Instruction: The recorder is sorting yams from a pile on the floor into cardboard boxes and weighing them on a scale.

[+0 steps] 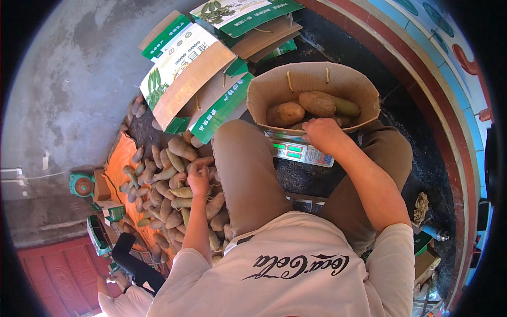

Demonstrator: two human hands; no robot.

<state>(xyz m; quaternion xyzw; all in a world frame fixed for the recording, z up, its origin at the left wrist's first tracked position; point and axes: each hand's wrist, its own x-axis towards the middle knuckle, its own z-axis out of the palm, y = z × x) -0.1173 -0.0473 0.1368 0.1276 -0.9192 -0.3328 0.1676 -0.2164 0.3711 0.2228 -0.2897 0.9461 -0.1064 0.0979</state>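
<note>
A brown cardboard box [364,84] with two cord loops stands between my knees, on a scale [288,151] with lit green displays. Several soil-covered radishes [317,103] lie inside it. Over the box's near rim reaches my right hand [319,133], its fingers bent down among the radishes; what they grip is hidden. To the left of my leg, my left hand [198,178] is closed at a brownish radish [205,160] on top of a big heap of radishes [169,195]. The underside of that grasp does not show.
Printed green-and-white cartons [185,68] lie beyond my left knee. Under the heap spreads an orange sheet [120,153]. At the lower left another person [132,285] is near the heap. A tiled ledge [443,111] curves along the right.
</note>
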